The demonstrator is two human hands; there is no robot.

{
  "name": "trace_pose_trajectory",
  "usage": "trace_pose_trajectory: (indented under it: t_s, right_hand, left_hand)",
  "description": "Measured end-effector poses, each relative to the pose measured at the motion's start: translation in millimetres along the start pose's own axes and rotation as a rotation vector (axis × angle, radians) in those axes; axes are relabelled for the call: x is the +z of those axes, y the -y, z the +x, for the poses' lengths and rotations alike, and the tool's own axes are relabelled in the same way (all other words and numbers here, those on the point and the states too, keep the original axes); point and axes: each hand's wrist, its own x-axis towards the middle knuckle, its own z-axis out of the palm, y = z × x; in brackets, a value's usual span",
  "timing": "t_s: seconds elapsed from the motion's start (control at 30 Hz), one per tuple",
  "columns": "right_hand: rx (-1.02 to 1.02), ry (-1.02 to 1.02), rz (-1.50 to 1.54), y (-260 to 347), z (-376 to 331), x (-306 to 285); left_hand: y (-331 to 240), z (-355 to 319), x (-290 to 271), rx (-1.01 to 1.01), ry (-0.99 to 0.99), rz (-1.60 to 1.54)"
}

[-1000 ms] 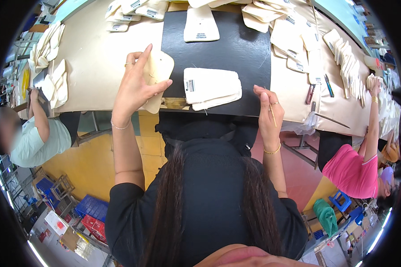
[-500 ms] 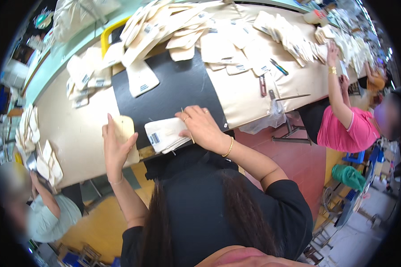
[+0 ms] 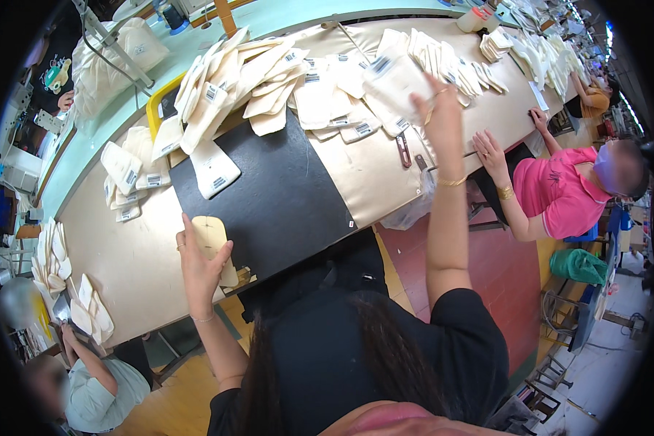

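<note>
My left hand [image 3: 200,265] grips one cream insole-shaped piece [image 3: 212,243] at the near edge of the black mat [image 3: 283,203]. Fingers are closed around its lower half; thumb on the right edge. The piece stands nearly upright, long axis running away from me.

My right hand [image 3: 436,109] is raised at full reach over the far side of the tan table [image 3: 123,269]. It holds a pale labelled piece [image 3: 392,83]; how far the fingers close behind it I cannot tell. This piece hangs just above the overlapped row of cream pieces [image 3: 291,80], which lies to its left and beyond the mat.

The row is nearer my right hand; the left is well apart from it.
</note>
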Motion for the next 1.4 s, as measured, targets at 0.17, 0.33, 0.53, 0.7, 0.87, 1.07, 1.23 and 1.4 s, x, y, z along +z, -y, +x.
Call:
trace_pose_trajectory:
  t_s: [0.17, 0.33, 0.53, 0.7, 0.87, 1.07, 1.23, 1.4]
  right_hand:
    - [0.077, 0.185, -0.324, -68.2, 72.0, -46.9]
    - [0.108, 0.057, -0.420, -66.7, 62.8, -46.5]
    - [-0.035, 0.276, -0.083, -5.8, 20.8, 42.9]
    - [0.093, 0.410, -0.096, -0.7, 23.0, 136.7]
    - [-0.061, 0.382, -0.189, -2.2, 25.7, 157.4]
    - [-0.015, 0.389, -0.101, -0.2, 25.0, 150.8]
    - [-0.011, 0.067, -0.129, -1.5, 28.0, 144.4]
    - [-0.057, -0.228, 0.011, 6.7, 31.2, 116.0]
  left_hand:
    - [2.1, -2.4, 2.3, -0.052, 0.019, -0.023]
    - [4.3, -3.9, 8.1, 0.000, -0.026, 0.031]
    - [-8.6, 0.5, 24.9, 0.127, -0.013, -0.013]
    - [-25.5, 3.9, 34.8, 0.196, 0.031, 0.038]
    - [-27.0, 3.8, 46.8, 0.234, 0.005, 0.107]
    - [-20.2, 9.7, 67.1, 0.356, 0.036, 0.171]
    - [-19.6, 10.3, 78.0, 0.381, 0.069, 0.208]
    - [-19.3, 7.7, 80.6, 0.338, 0.094, 0.202]
